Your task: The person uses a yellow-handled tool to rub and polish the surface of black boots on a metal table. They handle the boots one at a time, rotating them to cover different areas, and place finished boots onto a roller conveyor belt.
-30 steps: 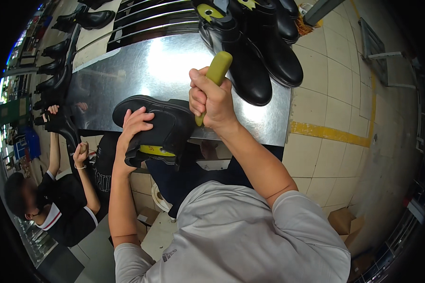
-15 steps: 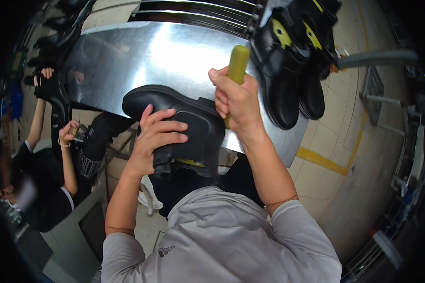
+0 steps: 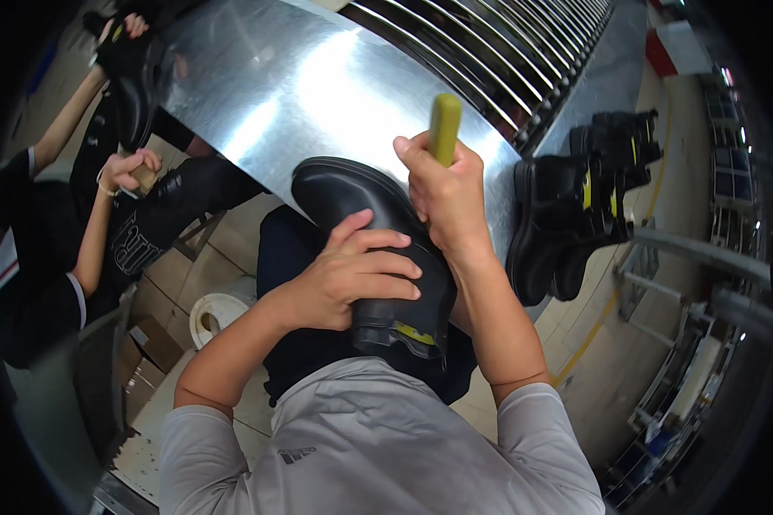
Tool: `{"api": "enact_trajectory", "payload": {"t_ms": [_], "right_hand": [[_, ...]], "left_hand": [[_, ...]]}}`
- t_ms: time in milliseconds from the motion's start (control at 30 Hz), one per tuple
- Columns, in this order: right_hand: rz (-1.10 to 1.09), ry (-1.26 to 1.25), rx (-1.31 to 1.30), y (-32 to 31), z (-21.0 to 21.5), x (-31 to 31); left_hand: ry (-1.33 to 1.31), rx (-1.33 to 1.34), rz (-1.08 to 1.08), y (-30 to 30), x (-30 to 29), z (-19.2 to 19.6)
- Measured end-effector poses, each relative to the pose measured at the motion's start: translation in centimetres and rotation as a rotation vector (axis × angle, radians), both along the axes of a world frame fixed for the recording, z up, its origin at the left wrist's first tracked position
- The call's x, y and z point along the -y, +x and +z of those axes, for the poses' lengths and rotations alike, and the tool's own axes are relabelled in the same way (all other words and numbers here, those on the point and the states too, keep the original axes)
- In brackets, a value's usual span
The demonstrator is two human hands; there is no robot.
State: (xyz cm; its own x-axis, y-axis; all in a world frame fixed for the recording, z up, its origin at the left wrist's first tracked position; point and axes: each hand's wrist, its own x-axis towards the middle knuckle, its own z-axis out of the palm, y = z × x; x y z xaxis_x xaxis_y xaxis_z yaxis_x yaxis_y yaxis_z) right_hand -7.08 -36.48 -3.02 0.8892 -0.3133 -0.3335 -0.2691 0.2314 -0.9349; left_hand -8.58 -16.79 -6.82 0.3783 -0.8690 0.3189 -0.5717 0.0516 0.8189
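A black ankle boot (image 3: 337, 193) lies on its side over my lap and the near edge of a metal table, toe pointing up and left, opening toward me. My left hand (image 3: 356, 270) holds it by the shaft, fingers laid across the leather and thumb hidden. A yellow-green lining strip (image 3: 414, 333) shows at the boot's opening. In my closed right hand (image 3: 452, 193) is a yellow-green stick-like handle (image 3: 445, 124), upright beside the sole edge. Its lower end is hidden behind my hand and the boot, so whether it touches the sole I cannot tell.
The shiny metal table (image 3: 258, 77) adjoins a roller conveyor (image 3: 481, 51). Several black boots (image 3: 558, 219) stand at the right. A co-worker's hand (image 3: 129, 172) holds a small tan block near another boot (image 3: 133, 103). A white bucket (image 3: 223, 313) sits on the floor at left.
My view has turned, showing more of the conveyor and putting the boot further right and more tilted in the picture. Both hands keep their holds; the right remains along the sole edge.
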Motion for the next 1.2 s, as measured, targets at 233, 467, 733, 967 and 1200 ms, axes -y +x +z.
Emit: {"api": "enact_trajectory", "payload": {"t_ms": [233, 467, 733, 967, 1200], "right_hand": [[-0.023, -0.024, 0.068, 3.4, 0.4, -2.5], [0.163, 0.046, 0.121, 8.7, 0.1, -5.8], [0.333, 0.081, 0.127, 11.1, -1.0, -7.5], [0.233, 0.099, 0.438, 8.5, 5.2, 0.8], [0.009, -0.171, 0.639, -4.6, 11.5, 8.7]], "left_hand": [[-0.093, -0.03, -0.011, 0.3, -0.3, -0.6], [-0.17, -0.03, -0.013, 0.3, -0.6, -0.8], [-0.187, -0.006, -0.021, 0.0, -0.4, -0.9], [-0.057, 0.111, 0.129, 1.0, 1.2, 0.6], [0.342, 0.214, 0.898, 6.8, 4.8, 2.4]]}}
